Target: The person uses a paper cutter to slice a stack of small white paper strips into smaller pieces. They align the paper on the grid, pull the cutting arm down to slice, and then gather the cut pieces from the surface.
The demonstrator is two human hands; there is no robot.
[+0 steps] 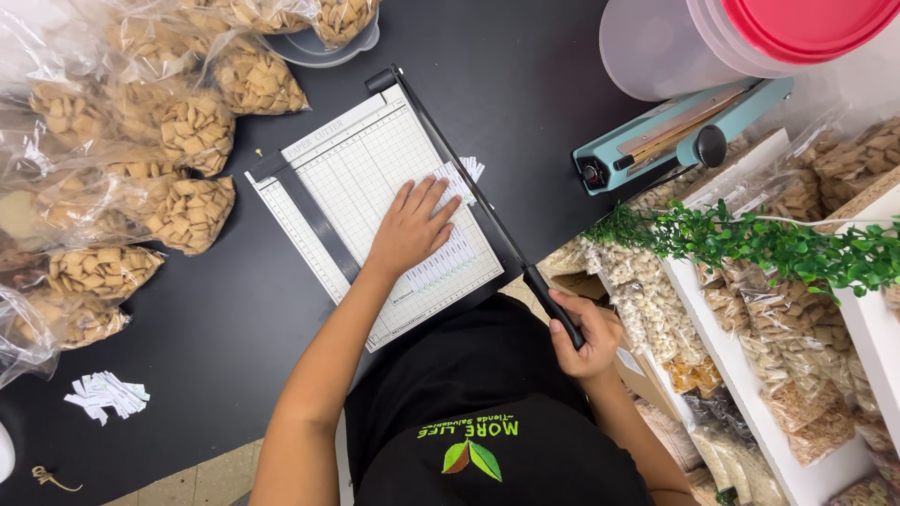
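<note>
Left hand (411,228) lies flat, fingers spread, pressing a sheet of labels (442,253) onto the paper cutter (361,178), right by the blade edge. Right hand (586,335) is clenched around the black handle (555,307) at the cutter's near end, the arm lowered along the board. The cutter sits on the dark table (216,319), bagged snacks (192,211) to the left, cut strips (108,394) near the table's edge.

A shop's packing room: bagged snacks (192,126), stocked white shelves (750,412), a heat sealer (675,136).
</note>
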